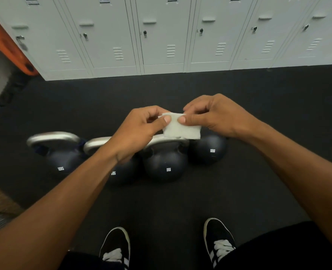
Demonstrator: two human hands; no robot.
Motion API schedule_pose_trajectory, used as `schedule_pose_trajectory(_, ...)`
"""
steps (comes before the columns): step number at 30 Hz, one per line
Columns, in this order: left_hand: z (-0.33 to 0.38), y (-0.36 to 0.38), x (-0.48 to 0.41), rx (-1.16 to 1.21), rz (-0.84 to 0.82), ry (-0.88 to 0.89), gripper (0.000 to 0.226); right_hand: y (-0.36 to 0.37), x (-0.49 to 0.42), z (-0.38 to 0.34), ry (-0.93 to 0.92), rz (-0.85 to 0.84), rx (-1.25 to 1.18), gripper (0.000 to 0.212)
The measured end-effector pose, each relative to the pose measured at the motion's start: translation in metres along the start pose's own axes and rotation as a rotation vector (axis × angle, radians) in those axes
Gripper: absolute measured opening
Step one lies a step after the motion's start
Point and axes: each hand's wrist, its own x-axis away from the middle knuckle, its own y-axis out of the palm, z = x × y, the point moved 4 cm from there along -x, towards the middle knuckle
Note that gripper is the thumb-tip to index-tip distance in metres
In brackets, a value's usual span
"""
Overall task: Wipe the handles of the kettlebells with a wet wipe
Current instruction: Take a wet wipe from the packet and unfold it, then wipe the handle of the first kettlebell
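Note:
Several dark kettlebells with silver handles stand in a row on the black floor: a 12 kg one [63, 158] at the left, two 8 kg ones [122, 172] [165, 166] in the middle and a 12 kg one [208, 151] at the right. Above the middle of the row I hold a folded white wet wipe [180, 129] in the air. My left hand [139, 131] pinches its left edge and my right hand [215, 115] pinches its upper right corner. The wipe and my hands hide most of the two right-hand handles.
A wall of pale grey lockers [161, 36] runs along the far side of the black rubber floor [161, 201]. An orange object [7, 45] leans at the far left. My two black shoes with white laces [116, 248] [219, 240] stand just before the kettlebells.

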Motion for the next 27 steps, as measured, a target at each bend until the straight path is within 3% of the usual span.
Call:
schedule_pose_trajectory(3, 0.007, 0.026, -0.011, 0.198, 0.0, -0.073, 0.017, -0.019, 0.003, 0.007, 0.054, -0.017, -0.224, 0.011)
schedule_pose_trajectory(6, 0.014, 0.052, -0.03, 0.252, 0.021, -0.082, 0.014, -0.034, 0.001, 0.028, 0.059, -0.004, -0.359, 0.016)
schedule_pose_trajectory(14, -0.019, 0.114, -0.094, 0.282, -0.044, -0.236, 0.014, -0.036, -0.001, 0.137, 0.03, 0.136, -0.338, 0.025)
schedule_pose_trajectory(20, -0.06, 0.155, -0.14, 0.075, -0.097, -0.275, 0.027, -0.007, 0.009, 0.2, -0.088, 0.331, 0.301, 0.062)
schedule_pose_trajectory(22, -0.069, 0.166, -0.148, 0.083, -0.085, -0.275, 0.028, 0.0, 0.009, 0.214, -0.123, 0.424, 0.428, 0.053)
schedule_pose_trajectory(27, -0.085, 0.181, -0.156, 0.124, -0.069, -0.274, 0.027, 0.009, 0.009, 0.233, -0.224, 0.689, 0.446, 0.03)
